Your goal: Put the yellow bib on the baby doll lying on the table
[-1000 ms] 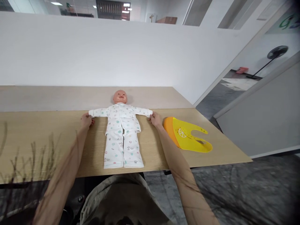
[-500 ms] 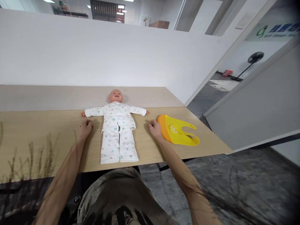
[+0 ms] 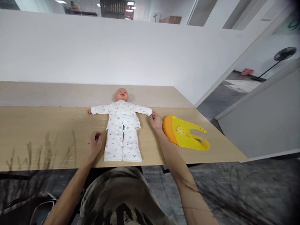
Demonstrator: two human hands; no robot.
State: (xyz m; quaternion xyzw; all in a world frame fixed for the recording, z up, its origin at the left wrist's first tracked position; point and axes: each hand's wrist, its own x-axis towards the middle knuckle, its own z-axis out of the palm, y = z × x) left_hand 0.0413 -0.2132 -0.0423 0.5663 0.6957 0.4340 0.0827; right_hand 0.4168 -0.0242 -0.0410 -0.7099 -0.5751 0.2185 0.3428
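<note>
A baby doll (image 3: pixel 123 114) in a white printed top and trousers lies on its back on the table, head away from me and arms spread wide. My right hand (image 3: pixel 156 122) is at the end of the doll's arm on the right side, its closed fingers on the doll's small hand (image 3: pixel 153 113). Beside the doll's trouser leg, my left hand (image 3: pixel 95 144) rests low over the table with its fingers curled and nothing visible in them. Right of my right hand lies a yellow bib (image 3: pixel 187 134) with an orange pocket and a citrus-slice print.
The wooden table (image 3: pixel 47 125) meets a white partition (image 3: pixel 105 53) along its back. Its right edge slants toward a grey panel (image 3: pixel 264 115). Beyond the doorway stand a black fan (image 3: pixel 284 53) and a pink object (image 3: pixel 247 72) on the floor.
My right hand has moved up to the doll's hand. My left hand has come down and nearer the doll's leg. The view has swung slightly left; the doll and bib lie as before.
</note>
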